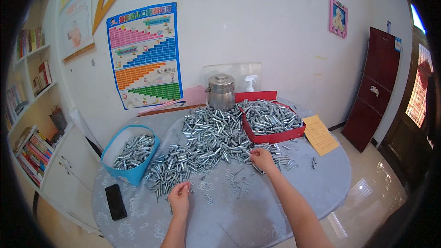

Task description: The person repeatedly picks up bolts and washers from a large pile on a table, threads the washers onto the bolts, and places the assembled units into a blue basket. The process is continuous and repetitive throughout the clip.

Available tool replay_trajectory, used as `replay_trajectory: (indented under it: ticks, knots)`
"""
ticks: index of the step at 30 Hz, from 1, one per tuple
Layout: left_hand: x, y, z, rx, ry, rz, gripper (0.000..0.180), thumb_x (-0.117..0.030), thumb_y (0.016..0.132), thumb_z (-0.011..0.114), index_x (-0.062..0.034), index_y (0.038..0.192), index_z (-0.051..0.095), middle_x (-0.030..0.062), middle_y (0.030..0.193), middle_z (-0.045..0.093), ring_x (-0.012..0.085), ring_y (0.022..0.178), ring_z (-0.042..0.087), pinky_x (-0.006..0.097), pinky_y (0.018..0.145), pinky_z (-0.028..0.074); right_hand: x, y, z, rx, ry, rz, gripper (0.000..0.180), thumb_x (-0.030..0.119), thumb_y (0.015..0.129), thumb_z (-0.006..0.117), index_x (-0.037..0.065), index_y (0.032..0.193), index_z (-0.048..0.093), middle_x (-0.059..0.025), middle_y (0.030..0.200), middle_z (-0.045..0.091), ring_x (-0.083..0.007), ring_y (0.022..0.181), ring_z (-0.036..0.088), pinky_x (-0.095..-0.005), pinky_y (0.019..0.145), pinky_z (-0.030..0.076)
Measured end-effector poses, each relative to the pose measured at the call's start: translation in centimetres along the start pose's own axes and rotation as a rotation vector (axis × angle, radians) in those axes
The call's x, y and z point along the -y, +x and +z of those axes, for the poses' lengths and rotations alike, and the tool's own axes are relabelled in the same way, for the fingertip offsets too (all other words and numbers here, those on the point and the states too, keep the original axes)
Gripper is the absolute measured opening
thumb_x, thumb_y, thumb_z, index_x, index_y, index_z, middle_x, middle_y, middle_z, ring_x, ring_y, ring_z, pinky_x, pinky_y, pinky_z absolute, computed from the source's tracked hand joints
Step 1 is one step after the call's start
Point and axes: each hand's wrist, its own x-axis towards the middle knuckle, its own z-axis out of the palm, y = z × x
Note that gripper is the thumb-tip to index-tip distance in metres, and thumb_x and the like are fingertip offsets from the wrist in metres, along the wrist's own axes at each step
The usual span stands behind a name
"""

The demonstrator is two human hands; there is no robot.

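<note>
In the head view, a table [275, 197] with a grey patterned cover carries a wide, loose pile of silver bolts [206, 133]. The pile fills the middle and reaches from the far side toward the near left.

The left hand [179, 198] is at the pile's near edge, fingers bent and their tips drawn close together; I cannot tell whether anything is between them. The right hand [262, 160] is farther off and to the right, at the pile's right part, near the red box. Its thumb and fingers make a narrow pinch among the bolts, but whether they grip one is too small to tell.

Small metal rings [208, 197] lie scattered between the hands, with a few single bolts among them. Left of the pile stands a blue box [133, 174] with bolts inside, and nearer than it lies a black phone [115, 202]. On the far right, a red box [275, 136] is heaped with more bolts, a yellow paper [323, 137] just to its right. A metal pot [221, 94] stands at the far side, left of a white spray bottle [250, 83].
</note>
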Motion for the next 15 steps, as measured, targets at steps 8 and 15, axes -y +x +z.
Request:
replay_trajectory:
  ticks: [8,15]
  knots:
    - [0.1,-0.2,-0.8,-0.022,0.051,-0.030,0.012,-0.004,0.082,0.054,-0.0014,0.090,0.062,0.0054,0.084,0.063,0.0095,0.074,0.058,0.021,0.062,0.045,3.0,2.8,0.2,-0.010,0.038,-0.112,0.024,0.006,0.072,0.062,0.000,0.095,0.061,-0.0096,0.081,0.063,-0.0141,0.076,0.059,-0.0265,0.067,0.047]
    - [0.4,-0.1,-1.2,-0.027,0.206,0.025,0.010,-0.005,0.079,0.057,-0.0021,0.087,0.063,0.0037,0.079,0.063,0.0074,0.067,0.055,0.020,0.056,0.043,2.2,-2.9,1.3,0.278,-0.614,-0.464,0.019,0.011,0.068,0.063,0.007,0.086,0.065,-0.0108,0.085,0.062,-0.0262,0.081,0.058,-0.0332,0.074,0.046]
